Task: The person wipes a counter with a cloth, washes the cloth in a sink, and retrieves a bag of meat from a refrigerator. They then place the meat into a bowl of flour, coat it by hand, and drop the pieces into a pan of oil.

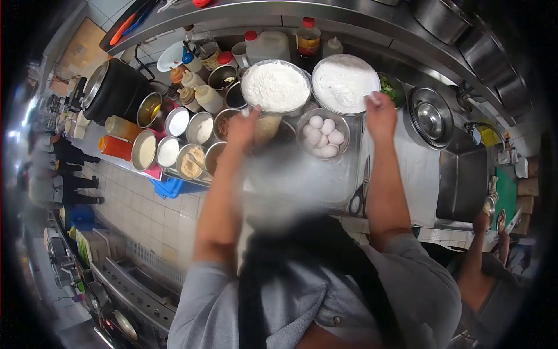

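My left hand (242,127) is closed at the near-left rim of a metal bowl of flour (275,86); its fingers are partly hidden. At the right rim of a second bowl heaped with white powder (344,83), my right hand (381,111) is closed in a pinch. The two bowls stand side by side, almost touching. Between my arms sits a bowl of eggs (323,135), with several white eggs in it. A small bowl of chopped greens (390,90) is just behind my right hand. A grey blur hides part of the counter before my chest.
Small containers of sauces and powders (190,161) crowd the left side, with squeeze bottles (208,99) behind. Stacked metal bowls (430,118) stand right, beside a sink (463,180). A steel shelf (261,13) overhangs the back. Another person's hand (481,221) is at far right.
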{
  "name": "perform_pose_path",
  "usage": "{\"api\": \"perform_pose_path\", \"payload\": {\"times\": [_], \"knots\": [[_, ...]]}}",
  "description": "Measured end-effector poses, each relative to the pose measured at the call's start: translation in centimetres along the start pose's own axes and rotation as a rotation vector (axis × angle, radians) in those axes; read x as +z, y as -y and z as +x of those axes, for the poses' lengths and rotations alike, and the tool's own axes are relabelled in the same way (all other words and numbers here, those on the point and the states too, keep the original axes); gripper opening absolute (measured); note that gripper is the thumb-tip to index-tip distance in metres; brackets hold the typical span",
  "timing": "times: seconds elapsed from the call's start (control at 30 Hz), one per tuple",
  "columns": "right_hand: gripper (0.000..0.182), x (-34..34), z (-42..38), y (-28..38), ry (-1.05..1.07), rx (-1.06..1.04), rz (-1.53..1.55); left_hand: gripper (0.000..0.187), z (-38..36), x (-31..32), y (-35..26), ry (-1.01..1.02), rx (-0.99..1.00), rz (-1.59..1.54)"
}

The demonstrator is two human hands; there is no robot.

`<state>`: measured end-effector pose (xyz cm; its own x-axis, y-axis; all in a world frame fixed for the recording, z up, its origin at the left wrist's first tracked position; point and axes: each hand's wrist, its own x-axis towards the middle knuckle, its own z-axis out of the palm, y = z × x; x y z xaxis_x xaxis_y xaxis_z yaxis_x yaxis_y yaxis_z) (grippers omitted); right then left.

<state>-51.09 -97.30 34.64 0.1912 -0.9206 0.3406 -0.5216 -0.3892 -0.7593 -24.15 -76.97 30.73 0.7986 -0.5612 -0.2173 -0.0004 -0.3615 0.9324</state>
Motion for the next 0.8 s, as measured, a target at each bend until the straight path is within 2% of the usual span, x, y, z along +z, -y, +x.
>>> {"api": "perform_pose_path", "payload": {"times": [0.07,0.1,0.2,0.27,0.3,0.43,0.5,0.57,0.6,0.63,0.67,0.7,0.73,0.77,0.8], "knots": [[0.033,-0.5,2.7,-2.7,-0.096,-0.005,-0.293,0.034,-0.4,0.0,0.2,-0.007,0.000,0.031],[0.033,-0.5,3.9,-3.9,-0.091,-0.009,-0.294,0.034,-0.7,0.0,0.1,-0.013,0.005,0.066],[0.034,-0.6,6.2,-5.3,-0.004,0.036,-0.308,0.034,-2.9,-0.8,0.4,-0.024,0.090,-0.048],[0.031,-1.0,7.1,-4.5,0.216,0.151,-0.180,0.039,-5.6,-2.7,0.3,0.003,0.081,-0.092],[0.029,-0.3,7.3,-4.8,0.162,0.116,-0.226,0.042,-6.7,-3.7,0.6,0.007,0.073,-0.069],[0.028,0.2,7.7,-3.7,0.220,0.059,-0.292,0.050,-13.8,-7.8,-0.3,0.002,0.026,-0.143],[0.025,0.5,8.1,-4.1,0.065,-0.007,-0.290,0.047,-16.8,-10.1,1.4,-0.032,-0.027,-0.217],[0.026,0.3,8.8,-4.0,0.029,-0.115,-0.331,0.044,-19.7,-12.2,3.1,-0.089,-0.086,-0.291],[0.026,1.0,10.0,-6.2,0.023,-0.180,-0.206,0.044,-21.3,-13.4,4.3,-0.104,-0.168,-0.293],[0.027,0.2,9.7,-5.5,-0.004,-0.361,-0.300,0.044,-22.9,-14.7,5.7,-0.143,-0.243,-0.301],[0.028,-0.5,9.7,-4.7,0.026,-0.300,-0.282,0.043,-24.1,-15.6,8.5,-0.260,-0.226,-0.206],[0.028,1.4,14.0,-12.0,0.025,-0.477,-0.266,0.042,-25.4,-17.0,13.2,-0.300,-0.211,-0.117],[0.028,1.8,15.8,-14.8,0.011,-0.301,-0.136,0.042,-26.9,-18.4,18.2,-0.343,-0.205,-0.025],[0.029,1.3,17.7,-18.5,-0.130,-0.524,-0.446,0.041,-28.7,-18.9,22.4,-0.412,-0.139,0.056],[0.028,0.6,19.8,-20.4,-0.052,-0.500,-0.092,0.039,-30.6,-19.1,26.0,-0.470,-0.083,0.140]]}}
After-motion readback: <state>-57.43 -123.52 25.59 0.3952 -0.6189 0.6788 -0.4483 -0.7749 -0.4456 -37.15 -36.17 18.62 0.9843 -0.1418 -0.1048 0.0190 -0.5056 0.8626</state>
